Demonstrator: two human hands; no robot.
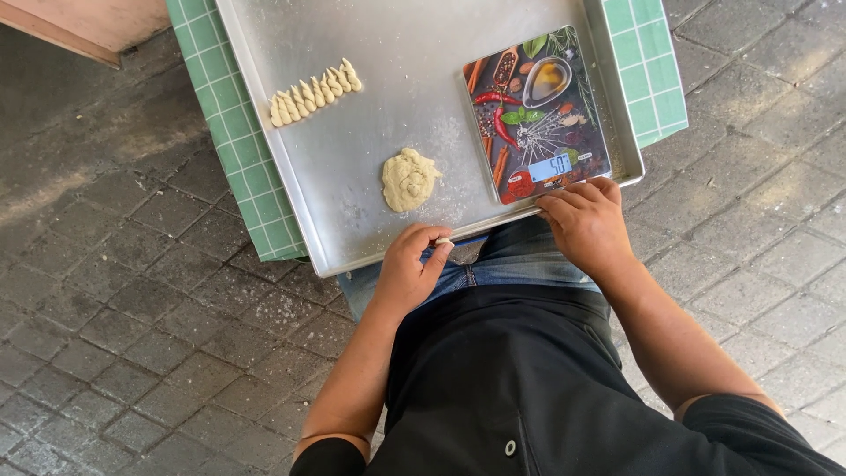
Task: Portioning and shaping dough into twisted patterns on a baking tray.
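- Left hand [407, 269]: lay at the near rim of the tray, about 6 o'clock of the view's centre; fingers curled narrow, pinching a small pale bit of dough [443, 241] between thumb and fingertips.
- Right hand [583, 220]: rested palm down at the tray's near right corner; fingers flat and together, fingertips touching the near edge of the scale; it held nothing.
- Kitchen scale [536, 113]: flat rectangular slab at 3 o'clock on the tray, slightly tilted; dark top printed with red chillies, green leaves, spices and a bowl of oil; small pale-blue lit display near its near edge.
- Dough lump [409, 179]: pale yellow, rough and roundish; sat on the tray's near middle, at 12 o'clock from the left hand and well left of the scale.
- Row of shaped dough pieces [314, 92]: small, pale, pointed pieces packed side by side in a slanting line at 10 o'clock on the tray.
- Metal tray [370, 53]: large, shallow, grey, dusted with flour; its near rim was over the person's lap.
- Green checked cloth [238, 150]: lay beneath the tray, showing at its left and right sides.
- Paved floor [115, 308]: grey brick, all round.
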